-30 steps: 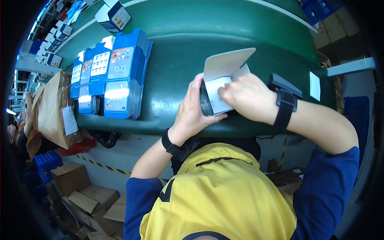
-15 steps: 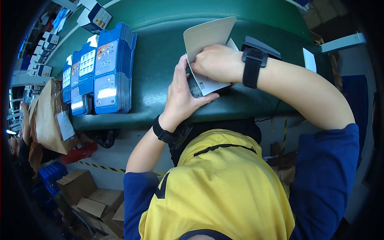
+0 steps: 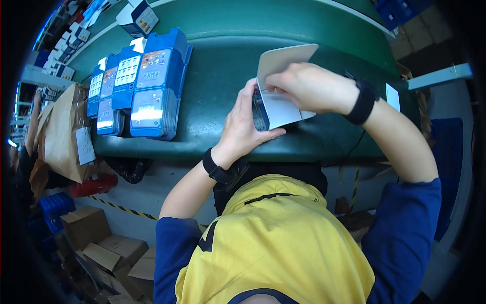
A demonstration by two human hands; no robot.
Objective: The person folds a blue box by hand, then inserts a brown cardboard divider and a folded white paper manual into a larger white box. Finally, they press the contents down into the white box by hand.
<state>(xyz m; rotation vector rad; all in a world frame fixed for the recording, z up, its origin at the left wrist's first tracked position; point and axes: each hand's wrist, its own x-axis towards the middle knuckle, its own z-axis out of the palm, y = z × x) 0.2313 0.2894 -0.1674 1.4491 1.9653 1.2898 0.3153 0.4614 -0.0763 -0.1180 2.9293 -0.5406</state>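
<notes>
A small carton box [image 3: 283, 109], white inside with a tall lid flap [image 3: 283, 55] standing up at its far side, is on the green table in front of me. My left hand [image 3: 242, 119] grips its left side, fingers along the wall and thumb stretched along the near lower edge. Over the box's opening is my right hand [image 3: 311, 87], its fingers curled close to the base of the flap. Whatever its fingertips pinch, if anything, is hidden. Both wrists wear black straps.
Stacks of flat blue printed cartons [image 3: 154, 86] lie on the green table [image 3: 212, 66] to the left. Behind them stands a folded-up box [image 3: 137, 19]. A brown paper bag [image 3: 63, 131] hangs by the table's left end; open cardboard boxes [image 3: 114, 248] sit on the floor.
My right hand has drawn back from deep inside the box toward the right, showing more white interior. The view has shifted, so box and stacks appear further right.
</notes>
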